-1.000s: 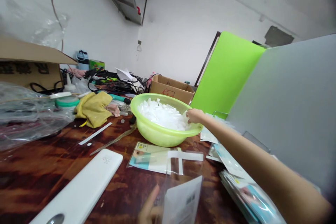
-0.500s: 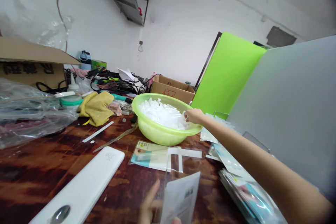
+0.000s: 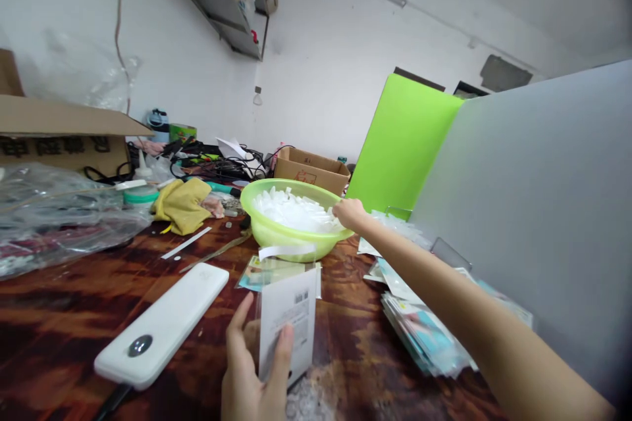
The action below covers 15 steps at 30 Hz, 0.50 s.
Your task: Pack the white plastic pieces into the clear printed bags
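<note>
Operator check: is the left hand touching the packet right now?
Touching. The head view shows the left hand gripping the packet, its thumb lying across the printed face.

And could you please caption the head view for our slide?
Left hand holds a packet; right hand reaches into green bowl.

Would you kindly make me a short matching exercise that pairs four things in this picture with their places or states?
1. Left hand
2. Right hand
3. Green basin
4. Yellow cloth

A. lying crumpled
B. holding a packet with a barcode
C. heaped with white pieces
D. at the basin's right edge

Right pairs: 1-B, 2-D, 3-C, 4-A.
</note>
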Tool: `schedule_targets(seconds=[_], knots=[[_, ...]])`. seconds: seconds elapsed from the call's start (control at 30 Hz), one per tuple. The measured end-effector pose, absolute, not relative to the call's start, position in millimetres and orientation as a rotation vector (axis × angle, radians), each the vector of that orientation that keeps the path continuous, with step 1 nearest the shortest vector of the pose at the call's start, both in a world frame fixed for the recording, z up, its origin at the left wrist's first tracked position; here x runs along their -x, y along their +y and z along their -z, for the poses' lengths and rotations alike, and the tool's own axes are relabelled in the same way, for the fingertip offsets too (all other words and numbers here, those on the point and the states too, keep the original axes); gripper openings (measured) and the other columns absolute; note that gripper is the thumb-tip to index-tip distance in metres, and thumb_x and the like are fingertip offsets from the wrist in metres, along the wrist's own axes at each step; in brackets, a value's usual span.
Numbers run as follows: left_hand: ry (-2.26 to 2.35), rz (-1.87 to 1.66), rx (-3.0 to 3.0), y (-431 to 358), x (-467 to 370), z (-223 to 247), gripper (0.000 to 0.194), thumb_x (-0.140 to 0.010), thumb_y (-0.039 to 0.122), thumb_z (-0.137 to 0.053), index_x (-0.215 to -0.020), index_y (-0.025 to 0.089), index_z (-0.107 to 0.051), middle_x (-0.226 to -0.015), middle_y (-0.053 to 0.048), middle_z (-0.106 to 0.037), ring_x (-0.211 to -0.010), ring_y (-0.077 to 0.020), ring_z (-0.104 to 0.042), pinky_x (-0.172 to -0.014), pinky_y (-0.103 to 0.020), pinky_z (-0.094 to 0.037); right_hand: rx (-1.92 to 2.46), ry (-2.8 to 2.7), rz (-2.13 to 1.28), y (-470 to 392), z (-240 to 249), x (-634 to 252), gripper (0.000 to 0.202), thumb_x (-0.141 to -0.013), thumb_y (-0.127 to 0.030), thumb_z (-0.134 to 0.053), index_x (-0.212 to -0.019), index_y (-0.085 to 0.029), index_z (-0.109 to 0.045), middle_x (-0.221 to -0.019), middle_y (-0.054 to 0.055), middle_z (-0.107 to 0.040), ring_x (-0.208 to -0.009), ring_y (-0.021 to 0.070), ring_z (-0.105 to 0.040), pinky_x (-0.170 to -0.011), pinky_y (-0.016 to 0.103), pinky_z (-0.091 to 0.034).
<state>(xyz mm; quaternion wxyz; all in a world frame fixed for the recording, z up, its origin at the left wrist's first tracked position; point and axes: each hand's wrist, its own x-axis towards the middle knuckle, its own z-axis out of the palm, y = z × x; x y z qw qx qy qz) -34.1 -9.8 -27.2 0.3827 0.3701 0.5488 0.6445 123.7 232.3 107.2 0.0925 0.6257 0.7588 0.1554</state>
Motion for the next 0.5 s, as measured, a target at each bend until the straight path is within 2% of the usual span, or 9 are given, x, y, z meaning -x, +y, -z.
schedule_targets(seconds=[0.1,0.2,0.33,0.43,0.5], knots=[[1.422,-1.677,-0.906,-13.6,30.1,18.7,0.07,-0.078,0.058,-0.057,-0.134,0.025,-0.033,-0.108,-0.011,-0.067,-0.101,-0.027,-0.065,-0.08,-0.038,-0.056,-1.977,2.343,-0.41,227.5,-111.5,-132.2,0.023,-0.092,-0.032,-0.056,-0.109,-0.016,-0.06,-0.11,0.007,-0.061,-0.095,0.0182,-0.061,-0.083,0.039,-0.052],[1.411,-1.723,-0.873,-18.1,25.8,9.4,0.069,-0.075,0.056,-0.061,-0.131,0.023,-0.039,-0.109,-0.01,-0.067,-0.099,-0.0264,-0.066,-0.076,-0.035,-0.057,-2.073,2.537,-0.353,214.3,-120.2,-144.2,0.019,-0.091,-0.029,-0.057,-0.104,-0.015,-0.061,-0.107,0.006,-0.063,-0.093,0.0172,-0.062,-0.082,0.038,-0.053],[1.4,-1.7,-0.914,-19.5,28.5,11.3,0.052,-0.067,0.053,-0.07,-0.103,0.017,-0.062,-0.09,-0.006,-0.074,-0.083,-0.0245,-0.07,-0.068,-0.028,-0.058,-2.116,2.945,-0.341,146.6,-132.2,-175.4,0.017,-0.092,-0.02,-0.054,-0.106,-0.015,-0.061,-0.106,0.006,-0.063,-0.092,0.0146,-0.063,-0.08,0.03,-0.055],[1.382,-1.687,-1.251,-15.9,31.5,20.1,0.036,-0.071,0.049,-0.069,-0.091,0.02,-0.065,-0.082,-0.002,-0.075,-0.073,-0.021,-0.071,-0.064,-0.024,-0.057,-2.092,3.295,-0.478,53.8,-128.8,-209.0,0.014,-0.091,-0.019,-0.052,-0.102,-0.023,-0.061,-0.108,0.005,-0.06,-0.099,0.0164,-0.061,-0.076,0.028,-0.056],[1.334,-1.71,-1.621,-12.7,29.1,24.6,0.023,-0.078,0.042,-0.065,-0.092,0.024,-0.063,-0.087,0.002,-0.075,-0.074,-0.0169,-0.071,-0.066,-0.02,-0.056,-1.749,3.754,-0.604,-10.0,-117.0,-225.6,0.028,-0.085,-0.012,-0.057,-0.099,-0.035,-0.064,-0.106,0.0,-0.063,-0.095,0.0182,-0.064,-0.077,0.032,-0.057]])
